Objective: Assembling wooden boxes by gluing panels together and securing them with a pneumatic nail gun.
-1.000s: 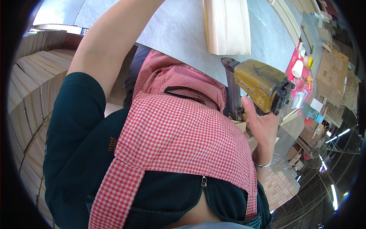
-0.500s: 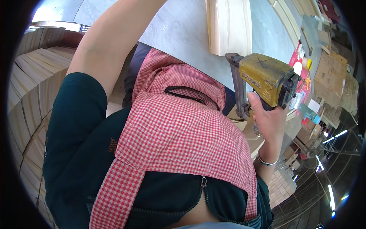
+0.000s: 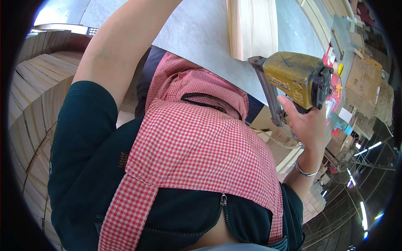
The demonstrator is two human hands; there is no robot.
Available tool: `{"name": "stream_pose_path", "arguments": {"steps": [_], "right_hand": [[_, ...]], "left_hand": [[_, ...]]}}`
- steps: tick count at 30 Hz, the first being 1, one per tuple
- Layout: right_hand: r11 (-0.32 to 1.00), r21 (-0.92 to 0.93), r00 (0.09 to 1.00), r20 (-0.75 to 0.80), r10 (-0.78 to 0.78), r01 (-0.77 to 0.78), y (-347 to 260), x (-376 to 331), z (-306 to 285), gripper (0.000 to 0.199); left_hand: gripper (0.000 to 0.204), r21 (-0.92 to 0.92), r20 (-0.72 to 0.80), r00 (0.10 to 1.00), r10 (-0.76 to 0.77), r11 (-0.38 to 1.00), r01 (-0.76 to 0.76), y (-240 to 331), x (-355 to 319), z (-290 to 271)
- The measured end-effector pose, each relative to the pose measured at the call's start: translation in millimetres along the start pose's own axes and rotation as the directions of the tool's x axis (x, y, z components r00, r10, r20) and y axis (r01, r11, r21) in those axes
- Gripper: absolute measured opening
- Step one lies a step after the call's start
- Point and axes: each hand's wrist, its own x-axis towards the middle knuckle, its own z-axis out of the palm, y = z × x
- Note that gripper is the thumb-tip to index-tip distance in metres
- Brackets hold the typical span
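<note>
My right hand (image 3: 305, 123) is wrapped round the handle of a worn yellow nail gun (image 3: 289, 77). The thumb lies toward the gun's dark magazine, and the gun's dark nose is at the near end of a pale wooden piece (image 3: 253, 31). Whether nose and wood touch, I cannot tell. That piece lies lengthwise on a grey table (image 3: 192, 37) and runs out past the top of the picture. My left arm reaches forward over the table, and its hand is beyond the upper edge, out of sight.
Stacked pale wooden boards (image 3: 37, 88) stand at my left. More long strips (image 3: 314, 21) lie at the table's right side. Farther right are a cardboard box (image 3: 364, 79), a yellow tape roll (image 3: 339, 69) and a pale blue bottle (image 3: 340, 124). The table's near edge is close to my apron.
My right hand and the nail gun have shifted right and slightly up, and the gun has tilted a little. The wooden piece and my left arm stay almost where they were.
</note>
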Motion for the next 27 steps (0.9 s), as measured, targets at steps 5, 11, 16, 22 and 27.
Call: {"name": "stream_pose_path", "arguments": {"steps": [5,11,16,22,27], "right_hand": [[0.996,0.079,0.998,-0.023,-0.05,0.052,13,0,-3,0.043],[0.949,0.273,0.956,-0.196,0.218,-0.161,39,-34,-7,0.044],[0.917,0.3,0.894,-0.282,0.348,-0.263,67,-53,-7,0.042],[0.881,0.348,0.894,-0.196,0.403,-0.321,76,-63,-8,0.035],[0.878,0.414,0.894,-0.259,0.365,-0.238,87,-58,-12,0.031]], "left_hand": [[0.038,0.15,0.236,0.952,-0.194,0.975,0.161,14,7,-15],[0.083,0.265,0.656,0.49,0.574,0.432,-0.862,38,-10,-36],[0.095,-0.248,0.792,0.047,0.609,0.391,-0.886,61,-24,4],[0.086,0.083,0.942,0.196,0.272,0.376,-0.923,114,-41,32],[0.08,0.505,0.773,0.631,0.065,0.538,-0.675,130,-80,54]]}}
